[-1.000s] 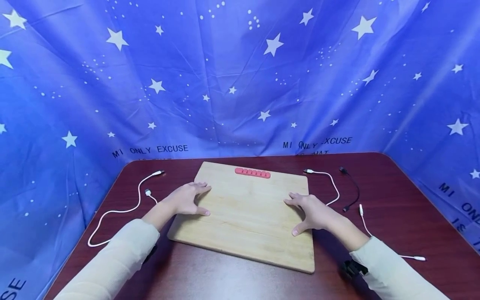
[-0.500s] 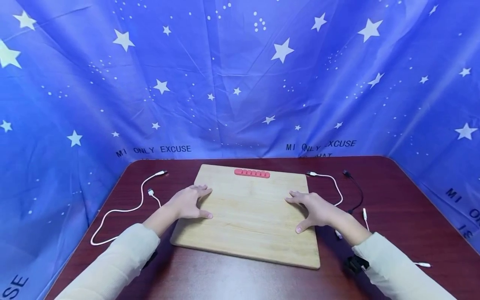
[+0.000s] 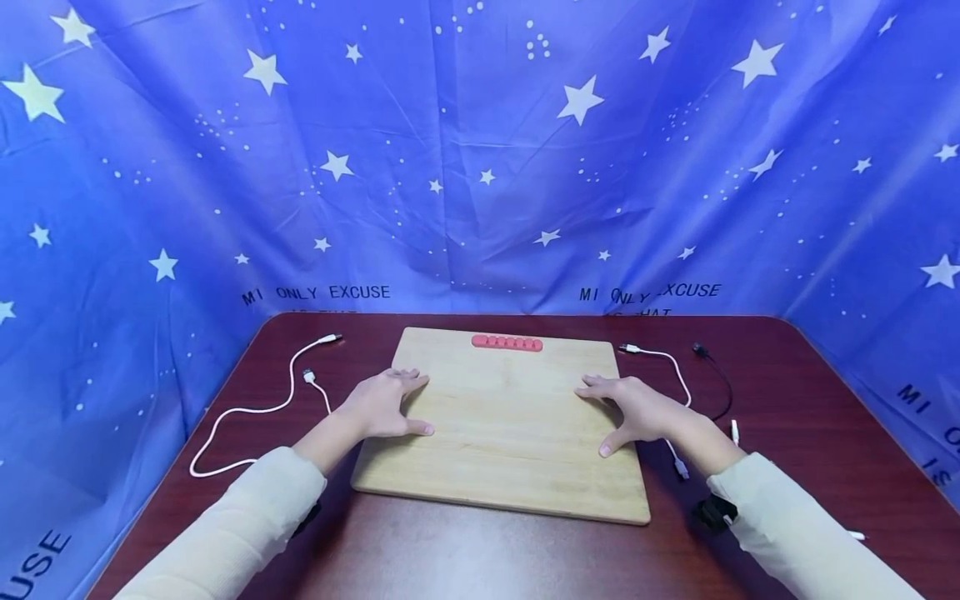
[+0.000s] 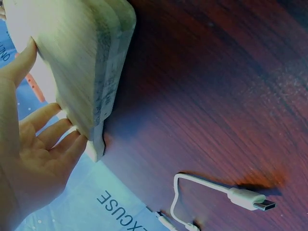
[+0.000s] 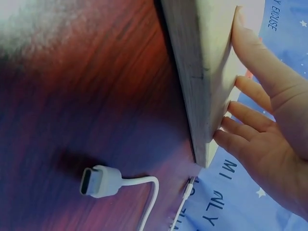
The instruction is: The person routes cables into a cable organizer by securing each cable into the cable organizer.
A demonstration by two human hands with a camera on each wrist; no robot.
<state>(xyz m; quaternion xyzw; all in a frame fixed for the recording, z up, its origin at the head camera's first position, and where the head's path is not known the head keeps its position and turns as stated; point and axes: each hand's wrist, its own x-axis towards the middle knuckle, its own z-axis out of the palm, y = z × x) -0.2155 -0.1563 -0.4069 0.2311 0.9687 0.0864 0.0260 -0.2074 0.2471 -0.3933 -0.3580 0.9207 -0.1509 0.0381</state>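
A light wooden cutting board point(image 3: 502, 433) lies on the table, turned slightly from the table's edge. My left hand point(image 3: 386, 404) rests at the board's left side, its fingertips and thumb touching the top face with the fingers spread. At the opposite side my right hand point(image 3: 637, 408) touches the board the same way, thumb apart from the fingers. Neither hand curls round the board in the wrist views. A red cable holder strip point(image 3: 507, 342) with several slots sits along the board's far edge.
White cables lie to the left, one with a USB plug point(image 3: 309, 377). On the right are a white cable point(image 3: 667, 358), a black cable point(image 3: 723, 379) and another white plug point(image 3: 735, 431), partly hidden by my arm. A blue star-printed curtain point(image 3: 480, 150) surrounds the dark red table point(image 3: 450, 558).
The board has turned a little counterclockwise under both hands, its right side moving away, and now lies squarer to the table. Both hands stay in contact with it. The head view has shifted slightly.
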